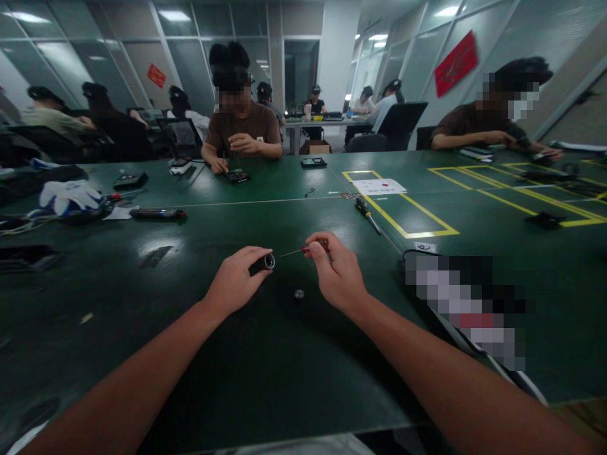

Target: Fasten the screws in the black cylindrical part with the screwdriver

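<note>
My left hand (234,281) is closed around a short black tube (269,261), its round open end with a pale metallic rim turned partly toward me. In my right hand (337,272) is a thin screwdriver (303,249) with a reddish-brown handle, pinched between thumb and fingers. Its slim shaft points left at the tube's open end, and a small gap seems to lie between tip and rim. On the green table (199,366), just below and between both hands, sits a small round dark part (298,294). Most of the tube's body is hidden by my fingers.
A larger screwdriver (368,215) lies ahead to the right, near yellow tape outlines (429,235) and a paper sheet (380,187). A long pixelated item (465,309) lies beside my right forearm. White gloves (71,197) and a black cylinder (158,214) are left. Co-workers sit opposite.
</note>
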The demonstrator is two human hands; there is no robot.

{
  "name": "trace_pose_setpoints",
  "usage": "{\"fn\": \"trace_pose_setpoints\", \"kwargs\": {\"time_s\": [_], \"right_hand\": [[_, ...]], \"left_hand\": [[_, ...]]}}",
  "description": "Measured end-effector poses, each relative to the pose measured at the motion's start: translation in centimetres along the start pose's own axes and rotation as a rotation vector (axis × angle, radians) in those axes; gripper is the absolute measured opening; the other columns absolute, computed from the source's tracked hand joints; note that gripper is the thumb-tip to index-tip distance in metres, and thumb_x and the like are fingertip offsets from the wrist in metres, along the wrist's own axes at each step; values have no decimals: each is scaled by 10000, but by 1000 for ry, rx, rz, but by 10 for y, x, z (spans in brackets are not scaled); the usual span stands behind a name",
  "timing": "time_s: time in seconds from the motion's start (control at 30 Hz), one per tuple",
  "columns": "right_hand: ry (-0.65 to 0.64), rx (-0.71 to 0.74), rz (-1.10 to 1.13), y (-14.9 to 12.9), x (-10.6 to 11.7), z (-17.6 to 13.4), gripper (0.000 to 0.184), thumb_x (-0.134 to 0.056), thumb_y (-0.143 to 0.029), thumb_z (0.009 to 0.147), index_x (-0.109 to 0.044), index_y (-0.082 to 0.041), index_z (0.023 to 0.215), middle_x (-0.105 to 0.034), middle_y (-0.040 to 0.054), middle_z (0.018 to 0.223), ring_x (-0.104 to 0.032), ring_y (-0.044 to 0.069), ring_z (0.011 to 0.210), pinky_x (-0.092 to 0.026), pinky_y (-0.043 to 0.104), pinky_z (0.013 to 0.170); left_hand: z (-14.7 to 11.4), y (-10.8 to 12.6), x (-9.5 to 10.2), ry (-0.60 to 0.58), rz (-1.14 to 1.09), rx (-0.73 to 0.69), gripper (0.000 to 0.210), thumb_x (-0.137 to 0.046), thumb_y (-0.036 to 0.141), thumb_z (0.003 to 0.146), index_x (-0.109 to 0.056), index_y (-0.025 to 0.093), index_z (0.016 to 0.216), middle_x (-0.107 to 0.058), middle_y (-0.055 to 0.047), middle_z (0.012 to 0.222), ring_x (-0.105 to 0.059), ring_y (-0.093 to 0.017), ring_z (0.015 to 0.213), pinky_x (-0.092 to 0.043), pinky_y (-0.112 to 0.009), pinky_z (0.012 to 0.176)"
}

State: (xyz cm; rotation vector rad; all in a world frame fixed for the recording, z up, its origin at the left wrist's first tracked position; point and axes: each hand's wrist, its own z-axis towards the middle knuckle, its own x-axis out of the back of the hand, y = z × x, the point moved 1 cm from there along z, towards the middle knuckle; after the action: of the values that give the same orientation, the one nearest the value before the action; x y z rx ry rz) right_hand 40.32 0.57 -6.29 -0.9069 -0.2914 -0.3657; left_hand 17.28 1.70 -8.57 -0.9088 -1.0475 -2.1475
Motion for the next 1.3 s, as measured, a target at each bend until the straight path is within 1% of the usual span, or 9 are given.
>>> {"fn": "trace_pose_setpoints", "kwargs": {"time_s": [0.13, 0.37, 0.47, 0.57, 0.67, 0.77, 0.9, 1.03, 1.3], "right_hand": [[85, 3, 20, 0, 3, 1, 201, -473, -373, 1050, -618, -234, 1062, -732, 27, 892, -718, 196, 832, -497, 319, 772], [133, -12, 14, 2, 7, 5, 207, -478, -375, 1046, -624, -229, 1060, -732, 30, 880, -715, 199, 824, -497, 327, 775], [131, -18, 14, 3, 7, 6, 204, -478, -375, 1045, -623, -231, 1051, -733, 30, 877, -715, 201, 821, -497, 330, 769], [123, -16, 20, 3, 6, 6, 202, -477, -376, 1045, -620, -234, 1045, -732, 29, 884, -717, 199, 828, -499, 329, 772], [103, -18, 33, 4, 5, 6, 206, -472, -382, 1046, -617, -235, 1048, -731, 30, 894, -723, 199, 834, -506, 329, 772], [88, -30, 36, 5, 4, 5, 212, -469, -389, 1045, -617, -238, 1043, -733, 31, 895, -726, 202, 835, -511, 329, 768], [74, -30, 30, 5, 4, 4, 213, -468, -388, 1046, -620, -238, 1046, -735, 31, 897, -725, 202, 840, -509, 329, 778], [66, -27, 22, 4, 3, 4, 206, -469, -378, 1046, -621, -238, 1040, -733, 29, 900, -723, 200, 844, -504, 327, 785], [45, -31, 21, 5, 4, 4, 197, -469, -367, 1048, -614, -233, 1047, -730, 27, 899, -721, 192, 843, -505, 321, 788]], "left_hand": [[-1, 8, 2, -57, 10, -2, 399, -665, 210, 922, -642, 171, 1318, -663, -91, 1281, -633, -233, 1174, -504, -407, 1070], [-9, 28, -2, -314, -3, 33, 453, -505, 234, 1001, -505, 199, 1453, -591, -93, 1397, -559, -246, 1279, -473, -429, 1098], [-14, 45, -2, -406, -1, 24, 441, -468, 253, 1001, -501, 199, 1437, -605, -98, 1350, -588, -246, 1220, -502, -419, 1038], [-16, 58, -5, -453, 74, 2, 397, -569, 337, 951, -586, 191, 1319, -665, -91, 1212, -630, -269, 1110, -526, -428, 949], [-14, 63, -13, -475, 170, 25, 452, -625, 453, 927, -612, 224, 1316, -705, -73, 1160, -661, -292, 1055, -535, -437, 866], [-12, 61, -22, -487, 212, 36, 465, -603, 447, 951, -595, 262, 1378, -719, -58, 1165, -679, -285, 1047, -530, -413, 822], [-9, 56, -29, -488, 161, 39, 347, -592, 436, 961, -682, 289, 1263, -717, -29, 1079, -681, -242, 988, -507, -351, 763], [-8, 52, -30, -469, 89, 48, 270, -612, 430, 952, -717, 279, 1149, -694, -20, 1129, -671, -216, 975, -491, -321, 746], [-9, 48, -22, -385, 51, 58, 260, -601, 349, 956, -698, 250, 1177, -736, -17, 1120, -680, -223, 1005, -498, -344, 815]]}}
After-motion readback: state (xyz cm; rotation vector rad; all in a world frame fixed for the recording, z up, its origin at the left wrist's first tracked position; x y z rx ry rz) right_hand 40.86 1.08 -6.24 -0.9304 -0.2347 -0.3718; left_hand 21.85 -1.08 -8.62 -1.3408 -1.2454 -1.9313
